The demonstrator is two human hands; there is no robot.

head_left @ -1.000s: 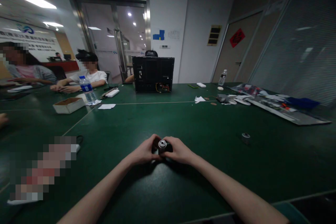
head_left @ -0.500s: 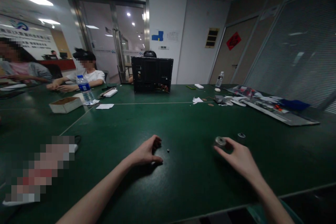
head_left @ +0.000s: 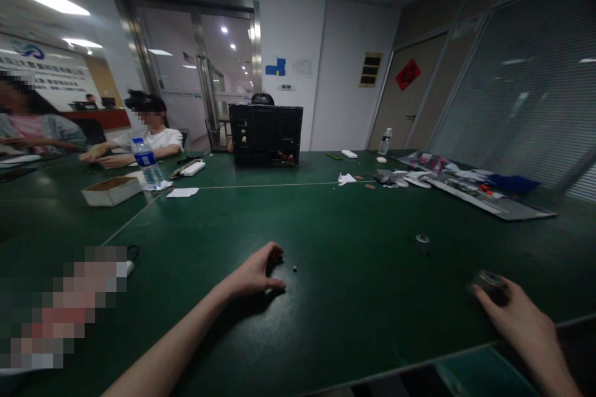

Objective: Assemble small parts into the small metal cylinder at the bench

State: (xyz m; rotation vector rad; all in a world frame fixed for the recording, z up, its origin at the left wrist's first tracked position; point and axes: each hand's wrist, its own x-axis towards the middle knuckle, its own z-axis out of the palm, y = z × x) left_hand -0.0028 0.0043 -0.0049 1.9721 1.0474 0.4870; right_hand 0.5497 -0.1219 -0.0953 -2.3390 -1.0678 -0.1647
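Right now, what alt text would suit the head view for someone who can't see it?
A right hand holds a motion-blurred cylinder over a green table, while the left hand, fingers parted, is beside a tiny part. A second cylinder stands farther back between them, and a black case stands at the far side.

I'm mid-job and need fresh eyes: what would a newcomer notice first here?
Probably the right grip, at near right, around a blurred metallic cylinder. Then the open left grip at centre, beside a tiny part on the green table. Behind them, a black electronics housing stands at the far side.
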